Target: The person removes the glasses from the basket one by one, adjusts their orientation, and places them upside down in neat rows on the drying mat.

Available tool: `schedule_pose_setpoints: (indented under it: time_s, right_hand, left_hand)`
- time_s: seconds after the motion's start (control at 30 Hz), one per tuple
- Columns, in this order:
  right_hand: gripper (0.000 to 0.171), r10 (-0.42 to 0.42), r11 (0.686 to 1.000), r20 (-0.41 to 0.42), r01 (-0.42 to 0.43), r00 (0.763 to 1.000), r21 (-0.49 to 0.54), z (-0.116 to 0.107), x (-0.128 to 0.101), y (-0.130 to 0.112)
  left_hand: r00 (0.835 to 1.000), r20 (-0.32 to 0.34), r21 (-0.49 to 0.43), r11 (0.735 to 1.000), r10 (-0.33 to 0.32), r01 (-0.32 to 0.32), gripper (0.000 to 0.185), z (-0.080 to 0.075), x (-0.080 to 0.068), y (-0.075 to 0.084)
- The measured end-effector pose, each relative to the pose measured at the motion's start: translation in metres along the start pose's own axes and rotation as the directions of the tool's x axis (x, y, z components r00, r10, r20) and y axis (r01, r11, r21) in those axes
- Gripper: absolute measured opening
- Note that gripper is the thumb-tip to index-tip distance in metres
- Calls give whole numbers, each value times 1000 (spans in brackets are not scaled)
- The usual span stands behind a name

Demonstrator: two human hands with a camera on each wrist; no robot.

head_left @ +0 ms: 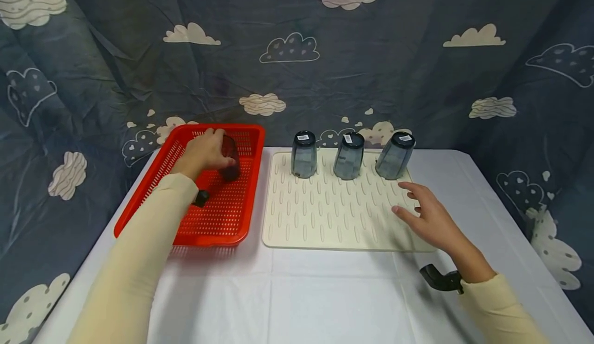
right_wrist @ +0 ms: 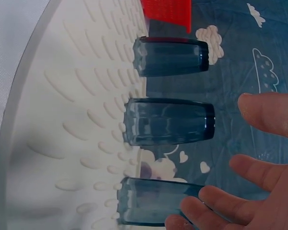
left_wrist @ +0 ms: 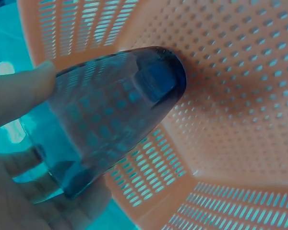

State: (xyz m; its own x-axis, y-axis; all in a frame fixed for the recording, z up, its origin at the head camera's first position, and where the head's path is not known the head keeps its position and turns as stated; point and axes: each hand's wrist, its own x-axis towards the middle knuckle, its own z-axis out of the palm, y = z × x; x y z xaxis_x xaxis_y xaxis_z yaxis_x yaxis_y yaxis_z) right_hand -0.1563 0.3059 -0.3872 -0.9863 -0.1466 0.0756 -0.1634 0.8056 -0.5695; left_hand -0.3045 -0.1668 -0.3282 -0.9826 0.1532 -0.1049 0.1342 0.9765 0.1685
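My left hand [head_left: 203, 154] reaches into the red plastic basket [head_left: 218, 217] and grips a dark tinted drinking glass [head_left: 230, 158]. In the left wrist view the thumb and fingers hold this glass [left_wrist: 115, 115] near its rim, its thick base pointing toward the basket's perforated wall. Three more tinted glasses stand upside down along the far side of the cream ridged mat: left [head_left: 304, 156], middle [head_left: 349, 158] and right [head_left: 394, 157]. Over the mat's right part hovers my right hand [head_left: 429, 221], fingers spread, holding nothing, nearest the right glass.
A white cloth covers the table [head_left: 325, 297]. The drying mat [head_left: 320, 225] lies just right of the basket. Behind the table hangs a dark curtain [head_left: 371, 76] with a cloud pattern. Black wrist camera mounts [head_left: 441, 278] are worn on both wrists.
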Motion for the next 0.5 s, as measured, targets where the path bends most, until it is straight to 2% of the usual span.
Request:
schedule_pose_setpoints:
  time_s: [0.17,0.3,0.4,0.5]
  right_hand:
    - [65,-12,1000,2,12,1000,1,-1,0,-1]
    - [65,-9,1000,7,9,1000,1,-2,-1,-1]
    - [65,-5,1000,12,5,1000,4,-3,-1,-1]
    - [66,1,1000,12,-1,1000,0,-3,0,-2]
  left_hand:
    - [999,-38,-50,999,-19,17,79,-14,-8,-6]
    - [995,-98,-58,998,-23,17,81,-28,-19,-9]
    - [990,-143,-30,1000,2,-6,85,-37,-27,-10]
    - [987,-157,-2,1000,28,-29,87,-44,-34,-10]
